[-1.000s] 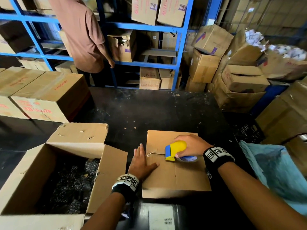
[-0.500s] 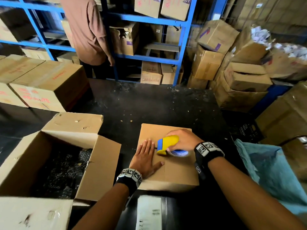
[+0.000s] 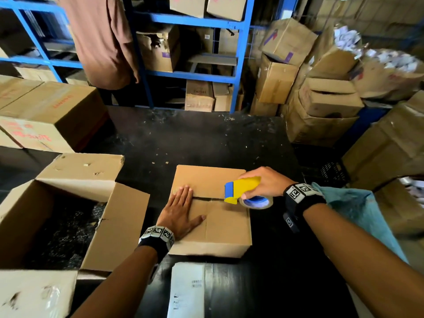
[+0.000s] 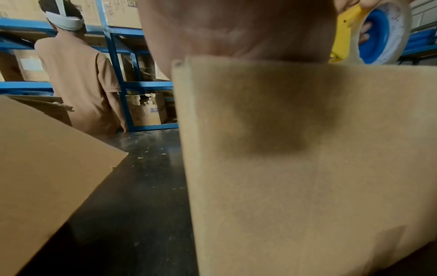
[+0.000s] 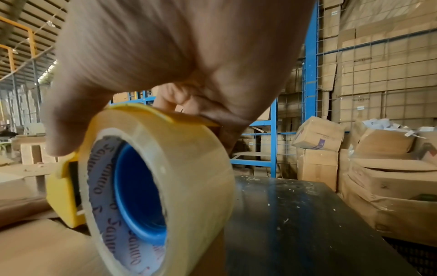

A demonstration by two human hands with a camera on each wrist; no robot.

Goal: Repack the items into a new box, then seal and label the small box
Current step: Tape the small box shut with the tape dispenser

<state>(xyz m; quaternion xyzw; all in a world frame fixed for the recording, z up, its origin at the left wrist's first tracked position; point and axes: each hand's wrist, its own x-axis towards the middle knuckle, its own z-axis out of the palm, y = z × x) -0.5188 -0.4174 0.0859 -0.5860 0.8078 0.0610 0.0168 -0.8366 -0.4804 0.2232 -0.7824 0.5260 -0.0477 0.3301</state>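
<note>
Left hand (image 3: 181,214) flat on small box (image 3: 220,230); right hand (image 3: 263,182) grips tape dispenser (image 3: 243,190). Open carton (image 3: 68,203) sits left on black tabletop (image 3: 206,138).

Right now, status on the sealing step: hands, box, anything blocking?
Left hand flat on small box, holding flaps down. Right hand grips tape dispenser at right end of open seam. Nothing blocking the seam.

Warehouse: blue shelving (image 3: 241,65); stacked cardboard cartons (image 3: 277,81).
</note>
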